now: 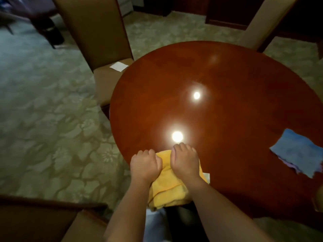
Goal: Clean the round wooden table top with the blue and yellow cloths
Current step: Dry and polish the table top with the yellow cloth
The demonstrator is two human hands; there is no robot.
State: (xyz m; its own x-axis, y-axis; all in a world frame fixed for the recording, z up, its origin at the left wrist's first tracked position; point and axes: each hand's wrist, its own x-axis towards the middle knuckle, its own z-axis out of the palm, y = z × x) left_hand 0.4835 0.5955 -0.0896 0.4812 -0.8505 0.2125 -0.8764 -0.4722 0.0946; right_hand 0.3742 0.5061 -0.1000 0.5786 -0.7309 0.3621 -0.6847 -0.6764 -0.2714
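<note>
A tall tan upholstered chair [97, 37] stands at the far left, its seat reaching toward the camera, and a small white paper card [119, 66] lies flat on that seat. A second chair with a beige backrest [258, 27] leans in at the far right, and another brown upholstered chair with a dark wooden frame [43, 219] fills the near left corner. All of them stand on a pale green carpet with a leafy floral pattern [52, 137], with dark wooden furniture [227, 13] dim along the far wall.
</note>
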